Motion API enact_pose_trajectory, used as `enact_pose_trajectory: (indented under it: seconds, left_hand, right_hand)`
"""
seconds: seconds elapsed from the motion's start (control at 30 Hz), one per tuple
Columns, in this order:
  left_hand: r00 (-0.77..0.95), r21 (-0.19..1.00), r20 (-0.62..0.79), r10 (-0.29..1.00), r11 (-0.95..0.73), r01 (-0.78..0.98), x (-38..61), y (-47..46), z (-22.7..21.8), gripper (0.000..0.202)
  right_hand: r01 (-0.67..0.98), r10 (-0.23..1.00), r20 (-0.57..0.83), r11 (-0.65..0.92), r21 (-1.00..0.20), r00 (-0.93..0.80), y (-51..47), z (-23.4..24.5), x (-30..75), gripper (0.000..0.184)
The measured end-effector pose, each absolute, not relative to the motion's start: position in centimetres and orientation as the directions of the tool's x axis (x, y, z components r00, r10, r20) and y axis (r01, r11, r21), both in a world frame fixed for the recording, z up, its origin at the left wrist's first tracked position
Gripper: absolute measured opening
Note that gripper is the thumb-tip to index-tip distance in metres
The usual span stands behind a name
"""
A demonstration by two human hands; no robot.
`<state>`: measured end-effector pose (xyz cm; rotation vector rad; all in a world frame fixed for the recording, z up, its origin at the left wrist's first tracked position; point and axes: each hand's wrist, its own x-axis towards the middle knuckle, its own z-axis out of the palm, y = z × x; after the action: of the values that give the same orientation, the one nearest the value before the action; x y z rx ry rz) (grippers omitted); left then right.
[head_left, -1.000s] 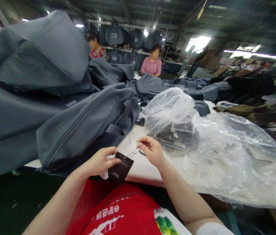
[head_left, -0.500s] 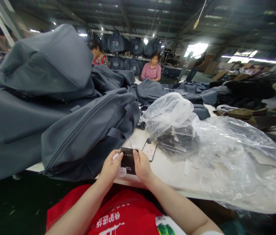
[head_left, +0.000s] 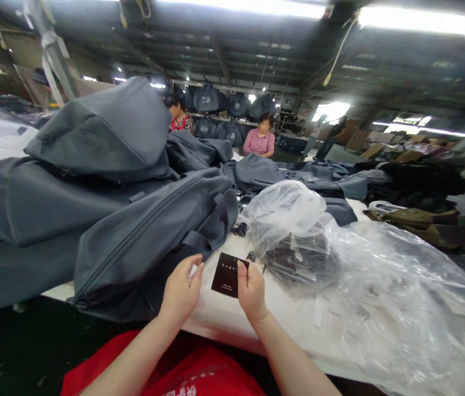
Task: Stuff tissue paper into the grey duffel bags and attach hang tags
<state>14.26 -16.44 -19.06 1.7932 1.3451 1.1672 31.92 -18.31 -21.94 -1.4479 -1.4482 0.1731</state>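
Note:
My right hand pinches a black hang tag with pale lettering along its right edge, thumb on top. To its left, my left hand is closed, apart from the tag. A whitish, thin plastic scrap shows between its thumb and fingers, mostly hidden by them. Behind the tag lies a phone in a patterned case, partly covered by the tag and my right hand. Close to my left hand is a dark grey-blue duffel bag with a long zip and handles.
A clear plastic bag holding a stack of dark tags stands on the white table. Crumpled clear plastic sheeting spreads right. More grey bags are piled left. Two people sit across the table, one in a pink shirt.
My hands have moved apart. The left let go of the tag and shifted left, while the right carried the tag slightly rightward over the phone. The camera view has tilted up.

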Motion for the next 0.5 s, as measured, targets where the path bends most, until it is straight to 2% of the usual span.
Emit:
enact_pose_trajectory:
  seconds: [0.07,0.13,0.17,0.27,0.33,0.43,0.5]
  left_hand:
    - [-0.008,0.831,0.403,0.915,-0.363,0.421,14.3,-16.8,-18.4,0.032]
    - [0.007,0.854,0.396,0.918,-0.372,0.363,15.1,-17.4,-17.9,0.031]
    - [0.027,0.877,0.357,0.934,-0.344,0.335,15.5,-17.7,-17.8,0.03]
    - [0.041,0.918,0.24,0.97,-0.241,0.315,15.4,-17.6,-17.4,0.027]
    - [0.051,0.905,0.211,0.976,-0.215,0.368,13.8,-17.3,-16.9,0.026]
    - [0.125,0.871,0.159,0.979,-0.199,0.449,10.1,-17.5,-15.4,0.019]
    - [0.229,0.876,0.097,0.968,-0.193,0.443,7.9,-18.5,-14.4,0.015]
  right_hand:
    - [0.724,0.759,0.629,0.337,-0.602,0.17,-18.4,-21.7,31.5,0.029]
    - [0.718,0.742,0.668,0.435,-0.544,0.056,-18.8,-21.6,30.3,0.028]
    - [0.683,0.746,0.666,0.479,-0.551,0.014,-19.0,-21.6,29.6,0.028]
    - [0.507,0.809,0.586,0.527,-0.682,-0.051,-19.4,-21.4,27.8,0.033]
    - [0.367,0.863,0.499,0.491,-0.79,-0.08,-18.9,-21.0,27.5,0.039]
    - [0.127,0.947,0.318,0.322,-0.938,-0.053,-17.3,-19.7,27.8,0.041]
    - [-0.038,0.986,0.153,0.151,-0.988,-0.062,-16.0,-18.9,27.8,0.041]
